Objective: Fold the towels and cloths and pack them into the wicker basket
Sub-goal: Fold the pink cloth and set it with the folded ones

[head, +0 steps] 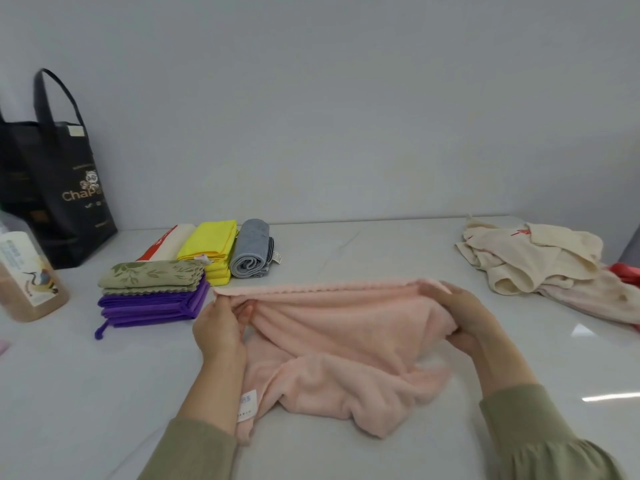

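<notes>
Pink towel [346,341] lies rumpled on the white surface [381,247], centre front, its far edge stretched straight between both hands. Left grip [218,327] pinches the far-left corner, fingers curled round the fabric. Right grip [464,313] holds the far-right corner bunched in curled fingers. Behind and left of the towel: folded purple cloths [152,306] under a folded green cloth [152,273], folded yellow cloths [211,247], a rolled grey towel [251,251]. Far right: an unfolded cream pile [530,258]. A black tote bag [59,188] stands far left.
</notes>
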Motion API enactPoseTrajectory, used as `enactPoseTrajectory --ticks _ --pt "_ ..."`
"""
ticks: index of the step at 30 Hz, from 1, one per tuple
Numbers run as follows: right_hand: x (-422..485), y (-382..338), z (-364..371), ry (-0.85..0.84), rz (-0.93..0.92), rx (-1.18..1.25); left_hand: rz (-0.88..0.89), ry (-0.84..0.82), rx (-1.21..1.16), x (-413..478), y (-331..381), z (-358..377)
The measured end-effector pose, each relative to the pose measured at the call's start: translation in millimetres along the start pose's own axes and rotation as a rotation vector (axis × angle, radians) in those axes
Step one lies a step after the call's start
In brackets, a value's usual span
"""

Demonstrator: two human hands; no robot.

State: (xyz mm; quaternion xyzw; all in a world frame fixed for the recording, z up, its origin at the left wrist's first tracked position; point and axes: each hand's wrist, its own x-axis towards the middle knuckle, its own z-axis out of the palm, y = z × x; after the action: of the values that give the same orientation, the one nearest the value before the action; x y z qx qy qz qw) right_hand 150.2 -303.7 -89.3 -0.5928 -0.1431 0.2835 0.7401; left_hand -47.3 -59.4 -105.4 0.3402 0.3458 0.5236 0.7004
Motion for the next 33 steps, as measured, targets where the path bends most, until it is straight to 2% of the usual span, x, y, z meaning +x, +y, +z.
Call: enactPoseTrajectory --ticks 3,4,6,10,12,16,18,20,23,25,27,30,33 --pt "4 2 5 0.163 -0.167 0.402 0.025 -0.084 0.046 2 -1 -2" --pt "6 4 3 0.216 -0.208 0.427 0.066 -0.123 0.103 5 -3 -2" --pt "7 5 2 0.296 -0.252 0.231 0.186 -0.247 0.346 8 -7 -3" --pt "5 20 10 0.415 -0.368 -0.640 0.444 -0.501 0.749 -10 -22 0" --pt "4 35 21 0.310 -0.408 -0.870 0.583 -0.615 1.027 -20 -33 2" --pt "-8 48 44 -0.013 -0.406 -1.303 0.516 -0.828 1.366 -21 -47 -4" --pt "-14 43 48 -0.043 -0.428 -1.445 0.504 -0.898 1.532 -19 -49 -5" --pt "-18 37 49 0.013 -0.362 -1.527 0.489 -0.918 1.589 -17 -50 -4" --pt "-21 31 44 0.120 -0.229 -1.536 0.458 -0.947 1.599 -16 -49 -3" --pt "-24 28 45 0.113 -0.232 -1.513 0.440 -0.974 1.614 -14 -49 -3" --pt "-27 30 50 0.003 -0.268 -1.451 0.426 -1.000 1.624 -12 -49 -1" --pt "-33 35 58 -0.276 -0.274 -1.340 0.433 -1.047 1.681 -11 -47 3" --pt "-44 27 53 -0.525 -0.159 -1.342 0.407 -1.110 1.656 -10 -41 2"
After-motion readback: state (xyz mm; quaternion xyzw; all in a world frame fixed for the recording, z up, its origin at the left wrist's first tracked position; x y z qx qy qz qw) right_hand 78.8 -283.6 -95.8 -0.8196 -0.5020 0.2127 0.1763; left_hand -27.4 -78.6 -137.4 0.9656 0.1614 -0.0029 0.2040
